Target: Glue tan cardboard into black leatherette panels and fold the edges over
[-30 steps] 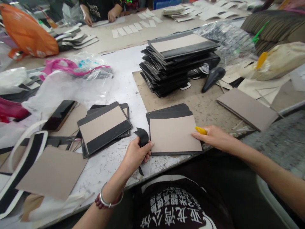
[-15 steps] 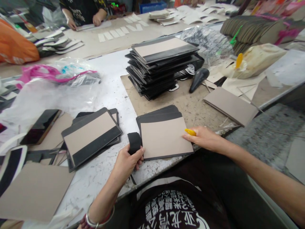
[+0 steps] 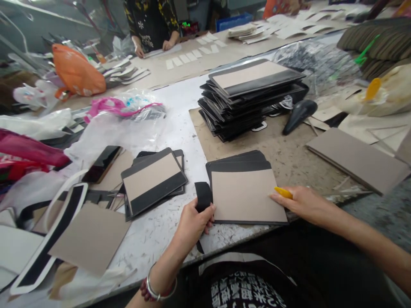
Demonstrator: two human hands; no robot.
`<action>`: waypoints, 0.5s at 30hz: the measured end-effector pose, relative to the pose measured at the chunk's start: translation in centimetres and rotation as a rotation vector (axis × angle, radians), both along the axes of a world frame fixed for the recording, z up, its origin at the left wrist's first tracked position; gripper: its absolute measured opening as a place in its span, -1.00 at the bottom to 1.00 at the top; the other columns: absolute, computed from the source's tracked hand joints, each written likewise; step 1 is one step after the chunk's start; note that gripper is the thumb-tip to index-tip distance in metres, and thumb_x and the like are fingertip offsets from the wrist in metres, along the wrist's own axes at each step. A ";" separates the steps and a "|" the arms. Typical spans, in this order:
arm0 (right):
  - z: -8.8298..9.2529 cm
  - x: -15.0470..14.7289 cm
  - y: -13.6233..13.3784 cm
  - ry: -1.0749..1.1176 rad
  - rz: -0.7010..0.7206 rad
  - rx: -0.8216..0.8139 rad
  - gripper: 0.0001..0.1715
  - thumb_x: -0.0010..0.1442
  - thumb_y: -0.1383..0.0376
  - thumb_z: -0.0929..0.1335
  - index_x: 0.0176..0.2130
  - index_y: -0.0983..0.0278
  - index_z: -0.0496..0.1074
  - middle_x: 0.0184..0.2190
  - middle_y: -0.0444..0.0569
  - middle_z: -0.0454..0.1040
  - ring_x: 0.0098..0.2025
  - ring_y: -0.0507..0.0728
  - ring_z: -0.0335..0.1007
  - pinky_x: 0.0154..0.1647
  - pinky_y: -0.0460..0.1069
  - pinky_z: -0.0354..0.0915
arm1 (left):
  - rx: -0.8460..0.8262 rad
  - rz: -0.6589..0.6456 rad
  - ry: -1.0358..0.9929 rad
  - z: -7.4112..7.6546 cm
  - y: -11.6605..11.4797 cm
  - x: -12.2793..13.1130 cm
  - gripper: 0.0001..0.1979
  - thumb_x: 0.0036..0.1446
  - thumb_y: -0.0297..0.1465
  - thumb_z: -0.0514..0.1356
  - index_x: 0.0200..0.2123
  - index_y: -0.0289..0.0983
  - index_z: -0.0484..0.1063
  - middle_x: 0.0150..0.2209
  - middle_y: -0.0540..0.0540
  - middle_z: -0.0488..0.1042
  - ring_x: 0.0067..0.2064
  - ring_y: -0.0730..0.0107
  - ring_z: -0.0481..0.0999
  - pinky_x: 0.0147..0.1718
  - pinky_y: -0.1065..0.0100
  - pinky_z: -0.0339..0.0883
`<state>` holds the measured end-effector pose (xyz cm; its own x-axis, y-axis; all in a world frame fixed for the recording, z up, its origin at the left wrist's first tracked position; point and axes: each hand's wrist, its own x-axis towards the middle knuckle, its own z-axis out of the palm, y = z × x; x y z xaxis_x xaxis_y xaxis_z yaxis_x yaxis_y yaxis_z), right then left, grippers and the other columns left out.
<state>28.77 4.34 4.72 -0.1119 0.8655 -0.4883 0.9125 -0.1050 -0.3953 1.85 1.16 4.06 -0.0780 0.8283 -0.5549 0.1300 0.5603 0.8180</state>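
A beige board lies over black panels at the table's front edge. My left hand pinches a black strip at the board's left edge, with the thumb near its lower left corner. At the right edge, my right hand is closed round a yellow tool, its fingertips touching the board. Only the tool's yellow end shows. To the left lie more black panels, the top one bearing a beige strip. Behind the board rises a tall stack of black panels.
A phone and a loose beige board lie left. At the right are a black pointed object and stacked beige boards. Plastic bags lie at the left rear. Across the table a person's hands rest on white material.
The view has swung left, so everything sits farther right in the picture. Both hands keep their holds, and the board and strip look unchanged relative to them.
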 end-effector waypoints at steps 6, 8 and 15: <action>-0.2 -0.1 0.2 -0.050 0.007 -0.012 -0.51 0.14 -0.04 0.15 -0.44 0.23 0.43 -0.45 0.01 0.51 -0.34 0.20 0.43 -0.34 -0.02 0.23 | 0.008 0.002 -0.011 0.1 0.0 0.1 -0.81 -0.14 -0.32 0.21 -0.48 -0.31 0.31 -0.71 0.08 0.32 -0.72 0.55 0.24 -0.81 0.54 0.12; -0.3 -0.1 0.1 -0.047 0.011 0.008 -0.51 0.14 -0.03 0.16 -0.46 0.24 0.42 -0.46 0.01 0.50 -0.37 0.19 0.42 -0.36 -0.02 0.21 | 0.024 -0.002 -0.001 0.0 0.0 0.0 -0.79 -0.16 -0.30 0.22 -0.49 -0.31 0.30 -0.71 0.08 0.32 -0.71 0.54 0.26 -0.81 0.53 0.13; 0.2 -0.5 -0.4 -0.062 -0.001 0.034 -0.57 0.17 0.04 0.17 -0.46 0.27 0.39 -0.48 0.01 0.48 -0.38 0.16 0.40 -0.42 -0.06 0.16 | 0.015 -0.004 0.047 -0.1 0.1 0.0 -0.73 -0.22 -0.25 0.26 -0.51 -0.31 0.30 -0.71 0.06 0.34 -0.72 0.53 0.27 -0.81 0.52 0.15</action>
